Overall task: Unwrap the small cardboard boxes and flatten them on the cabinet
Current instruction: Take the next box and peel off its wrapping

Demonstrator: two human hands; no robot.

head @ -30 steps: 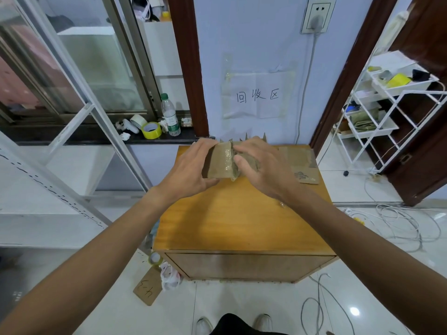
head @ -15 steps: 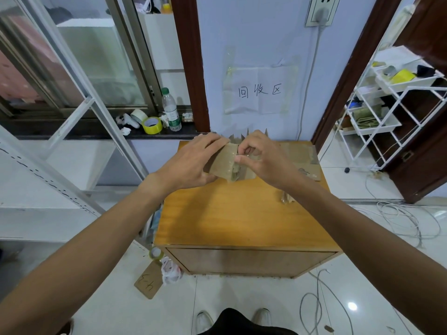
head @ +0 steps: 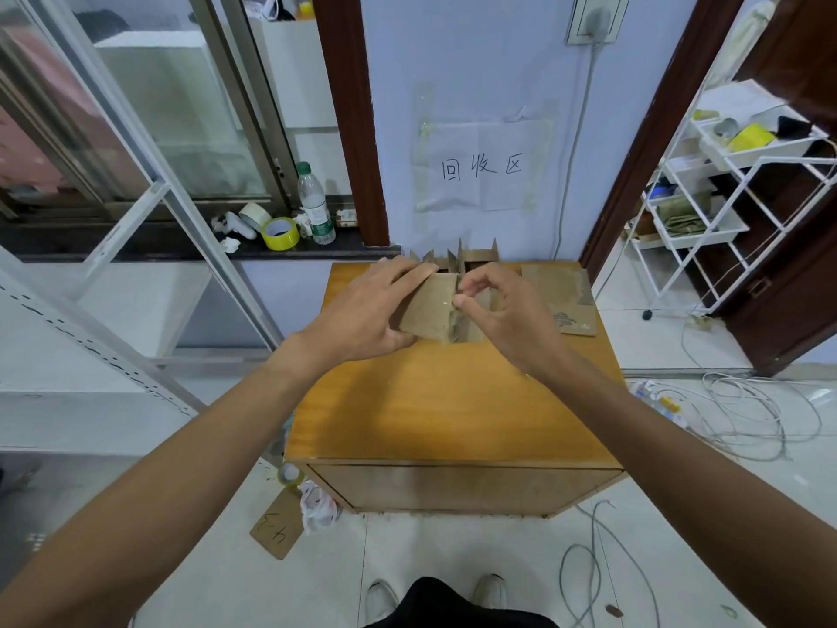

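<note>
Small cardboard box [head: 430,310] is held tilted just above the far half of the cabinet [head: 444,410], the left hand [head: 362,310] curled round its left end. The right hand [head: 507,319], flat over the box a second ago, now pinches thumb to forefinger at its top seam, probably starting the tape, so unwrapping has barely begun. Flattened cardboard [head: 566,305] lies just right and opened boxes [head: 475,258] stand behind; neither hinders the hands.

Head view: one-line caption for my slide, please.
Left hand holds a small cardboard box over the wooden cabinet while the right hand pinches its edge; flattened cardboard lies farther right.
</note>
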